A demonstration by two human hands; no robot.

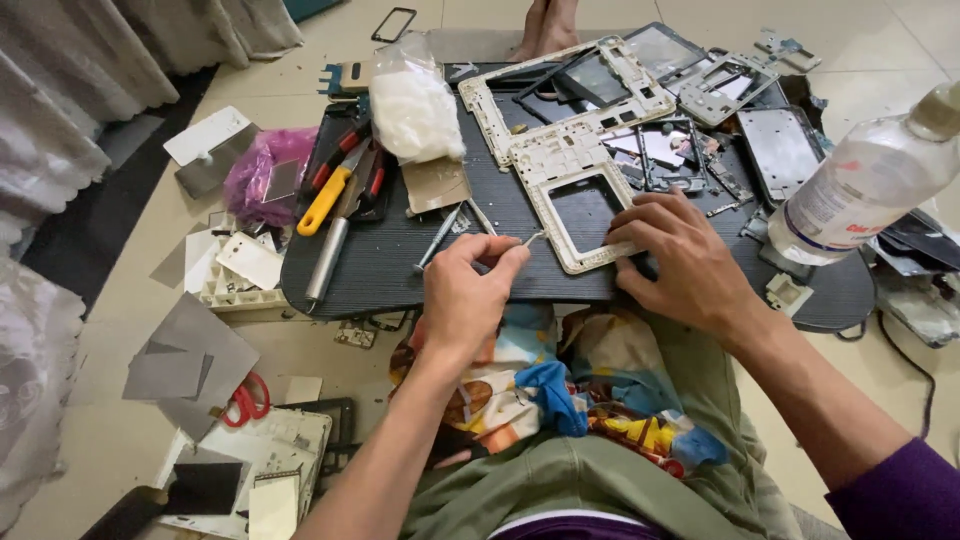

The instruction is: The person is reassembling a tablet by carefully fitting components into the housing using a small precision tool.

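Left hand [468, 290]: closed in a pinch around a thin metal pick [531, 239], whose tip points at the lower left corner of a cream phone frame [578, 175]. The hand rests over the near edge of the dark ribbed tray [400, 265].

Right hand [680, 255]: fingers spread and bent, pressing down on the lower right corner of the cream phone frame and holding it flat to the tray.

Cream phone frame: lies near the middle of the tray's front edge, rectangular window open, between the two hands.

Second cream frame [500, 105]: larger, lies just behind the first, touching or overlapping it, with a dark screen panel [595, 78] inside it.

Screwdrivers [330, 200]: one yellow-handled, one silver, one red, grouped on the left part of the tray. A loose silver tool [440, 235] lies just left of the left hand.

Clear bag of white wadding [415, 105]: stands at the back left of the tray.

Phone parts, dark and grey [725, 85]: piled at the back right of the tray.

Clear plastic bottle [865, 185]: lies tilted at the right edge, cap upward to the right.

Purple bag [262, 175]: on the floor left of the tray.

Red-handled scissors [245, 400]: on the floor at the lower left, among grey sheets [190, 360].

Patterned cloth [540, 385]: spread on the person's lap below the hands.
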